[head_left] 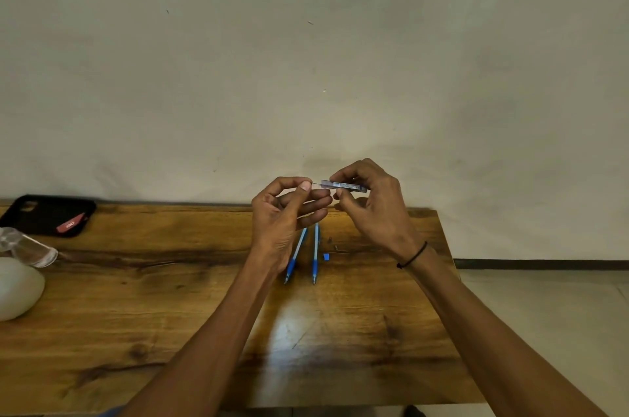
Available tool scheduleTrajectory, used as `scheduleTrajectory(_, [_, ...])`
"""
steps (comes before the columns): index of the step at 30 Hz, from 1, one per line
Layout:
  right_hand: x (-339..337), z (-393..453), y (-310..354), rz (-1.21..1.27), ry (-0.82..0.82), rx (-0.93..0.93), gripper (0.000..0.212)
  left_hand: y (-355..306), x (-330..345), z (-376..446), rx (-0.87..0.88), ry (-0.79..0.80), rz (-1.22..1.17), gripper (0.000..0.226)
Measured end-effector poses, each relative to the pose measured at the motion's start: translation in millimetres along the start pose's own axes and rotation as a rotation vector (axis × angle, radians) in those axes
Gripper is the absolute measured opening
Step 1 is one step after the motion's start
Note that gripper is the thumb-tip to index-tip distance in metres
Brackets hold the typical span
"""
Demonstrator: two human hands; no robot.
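My right hand (pixel 369 202) grips a small grey lead case (pixel 343 186) with a printed label, held level above the table's far edge. A thin lead (pixel 317 183) sticks out of the case's left end. My left hand (pixel 286 212) pinches that lead between thumb and forefinger. Below the hands, two blue mechanical pencils (pixel 315 253) lie side by side on the wooden table (pixel 170 280), tips toward me. A small blue cap (pixel 326 256) lies just right of them.
A black phone case (pixel 47 214) with a red item on it lies at the table's far left. A clear glass (pixel 29 246) lies tipped beside a white rounded object (pixel 17 287) at the left edge. The table ends at the right, above a pale floor.
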State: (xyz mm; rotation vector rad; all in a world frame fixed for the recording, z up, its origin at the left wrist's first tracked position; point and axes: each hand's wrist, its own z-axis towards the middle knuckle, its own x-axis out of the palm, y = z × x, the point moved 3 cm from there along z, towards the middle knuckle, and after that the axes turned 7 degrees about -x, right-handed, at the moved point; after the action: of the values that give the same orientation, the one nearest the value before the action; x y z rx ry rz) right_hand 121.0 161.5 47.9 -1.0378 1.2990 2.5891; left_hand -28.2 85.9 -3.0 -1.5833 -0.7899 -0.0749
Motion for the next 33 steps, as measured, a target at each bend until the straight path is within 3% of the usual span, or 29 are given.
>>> scheduleTrajectory(16, [-1, -5, -21, -0.015, -0.047, 0.046, 0.018, -5, -11, 6, 0.064, -0.118, 0.094, 0.010])
scheduleTrajectory(33, [10, -20, -63, 0.056, -0.056, 0.201, 0.018, -2, -18, 9, -0.016, -0.194, 0.029, 0.011])
